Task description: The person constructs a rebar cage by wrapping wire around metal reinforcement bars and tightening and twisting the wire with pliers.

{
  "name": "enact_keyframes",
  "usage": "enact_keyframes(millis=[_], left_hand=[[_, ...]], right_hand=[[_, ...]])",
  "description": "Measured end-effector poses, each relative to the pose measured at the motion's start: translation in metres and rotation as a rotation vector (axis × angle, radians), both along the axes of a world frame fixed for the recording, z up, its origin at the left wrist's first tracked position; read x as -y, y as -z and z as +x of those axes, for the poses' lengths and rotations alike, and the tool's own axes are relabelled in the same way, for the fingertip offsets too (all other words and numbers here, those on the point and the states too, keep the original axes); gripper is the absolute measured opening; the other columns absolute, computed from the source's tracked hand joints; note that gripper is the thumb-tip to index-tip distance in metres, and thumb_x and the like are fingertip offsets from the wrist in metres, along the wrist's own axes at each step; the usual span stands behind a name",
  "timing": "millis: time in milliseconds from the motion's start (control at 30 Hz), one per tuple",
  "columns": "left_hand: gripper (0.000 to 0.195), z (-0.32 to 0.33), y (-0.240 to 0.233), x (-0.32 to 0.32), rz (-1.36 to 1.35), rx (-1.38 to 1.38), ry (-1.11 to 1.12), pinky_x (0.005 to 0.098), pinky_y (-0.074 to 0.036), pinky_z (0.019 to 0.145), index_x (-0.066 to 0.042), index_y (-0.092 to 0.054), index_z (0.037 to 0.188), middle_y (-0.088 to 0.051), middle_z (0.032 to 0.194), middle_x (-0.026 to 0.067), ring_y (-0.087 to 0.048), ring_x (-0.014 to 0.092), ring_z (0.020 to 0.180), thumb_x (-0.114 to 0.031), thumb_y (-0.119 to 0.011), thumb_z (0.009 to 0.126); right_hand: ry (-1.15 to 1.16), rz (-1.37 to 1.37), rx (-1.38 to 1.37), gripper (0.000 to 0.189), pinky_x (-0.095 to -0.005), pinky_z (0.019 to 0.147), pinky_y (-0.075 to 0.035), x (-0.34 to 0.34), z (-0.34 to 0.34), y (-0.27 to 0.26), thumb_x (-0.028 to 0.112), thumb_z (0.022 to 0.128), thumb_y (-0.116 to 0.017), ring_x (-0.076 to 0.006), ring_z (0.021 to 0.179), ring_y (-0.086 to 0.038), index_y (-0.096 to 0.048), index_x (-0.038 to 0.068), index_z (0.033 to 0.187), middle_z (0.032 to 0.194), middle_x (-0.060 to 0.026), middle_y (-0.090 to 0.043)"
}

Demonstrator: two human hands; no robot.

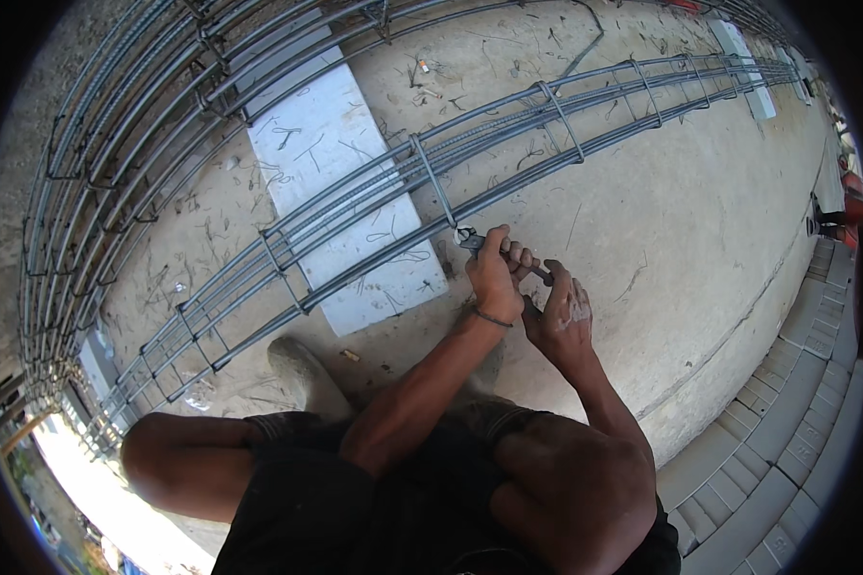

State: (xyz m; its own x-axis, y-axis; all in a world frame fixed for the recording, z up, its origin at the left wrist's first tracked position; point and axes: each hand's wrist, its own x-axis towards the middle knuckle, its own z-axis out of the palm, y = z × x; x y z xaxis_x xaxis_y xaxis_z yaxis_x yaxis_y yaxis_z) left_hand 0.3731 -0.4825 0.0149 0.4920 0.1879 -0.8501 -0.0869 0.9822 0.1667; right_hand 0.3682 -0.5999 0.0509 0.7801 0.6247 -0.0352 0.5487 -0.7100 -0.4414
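A long rebar cage (359, 208) of steel bars and square stirrups runs from lower left to upper right before me. End-cutting pincers (470, 240) have their jaws at the near lower corner of one stirrup (434, 180). My left hand (500, 277) is closed around the pincers just behind their head. My right hand (561, 309) is at the handle ends, with one handle between its thumb and fingers. Whether the jaws bite on tie wire is too small to tell.
A white board (316, 144) lies beneath the cage, strewn with bits of wire. More stacked rebar cages (129, 144) curve along the upper left. Grey blocks (751, 431) line the lower right. Part of another person (838, 223) shows at the far right edge.
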Motion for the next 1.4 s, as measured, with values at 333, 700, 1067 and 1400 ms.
enact_keyframes(millis=[333,700,1067,1400], left_hand=[[0.027,-0.036,0.025,-0.023,-0.137,0.451,0.240,0.0376,-0.045,0.063,-0.013,-0.048,0.065,-0.044,0.054,0.0009,-0.048,0.019,0.054,-0.029,-0.059,0.084],[0.023,-0.054,0.006,-0.040,1.247,-0.313,0.539,0.0323,-0.050,0.065,-0.001,-0.065,0.085,-0.065,0.081,0.0094,-0.063,0.020,0.080,-0.023,-0.066,0.082],[0.071,0.021,0.008,-0.185,1.900,-0.340,1.089,0.0441,-0.048,0.080,-0.010,-0.059,0.122,-0.067,0.095,0.0148,-0.062,0.031,0.093,-0.047,-0.078,0.065],[0.060,0.022,0.005,-0.172,1.863,-0.356,1.022,0.0437,-0.040,0.079,-0.027,-0.064,0.118,-0.066,0.089,0.0131,-0.063,0.028,0.088,-0.041,-0.080,0.062]], right_hand=[[0.190,-0.016,-1.584,0.030,-0.0360,0.059,-0.052,-0.010,0.022,-0.013,0.028,0.093,-0.056,-0.0226,0.072,-0.067,-0.055,-0.002,0.093,0.081,-0.0153,-0.066],[0.115,-0.162,-0.547,0.026,-0.0498,0.060,-0.045,0.003,-0.009,0.027,0.025,0.092,-0.053,-0.0461,0.074,-0.059,-0.056,-0.001,0.093,0.074,-0.0268,-0.060],[0.124,-0.573,-1.167,0.042,-0.0407,0.064,-0.049,-0.048,0.054,-0.077,0.033,0.095,-0.044,-0.0276,0.064,-0.062,-0.054,-0.008,0.100,0.076,-0.0177,-0.059],[-0.615,-0.749,0.284,0.012,-0.0440,0.058,-0.048,-0.035,0.106,-0.070,0.013,0.085,-0.051,-0.0296,0.065,-0.059,-0.050,0.001,0.089,0.073,-0.0141,-0.056]])
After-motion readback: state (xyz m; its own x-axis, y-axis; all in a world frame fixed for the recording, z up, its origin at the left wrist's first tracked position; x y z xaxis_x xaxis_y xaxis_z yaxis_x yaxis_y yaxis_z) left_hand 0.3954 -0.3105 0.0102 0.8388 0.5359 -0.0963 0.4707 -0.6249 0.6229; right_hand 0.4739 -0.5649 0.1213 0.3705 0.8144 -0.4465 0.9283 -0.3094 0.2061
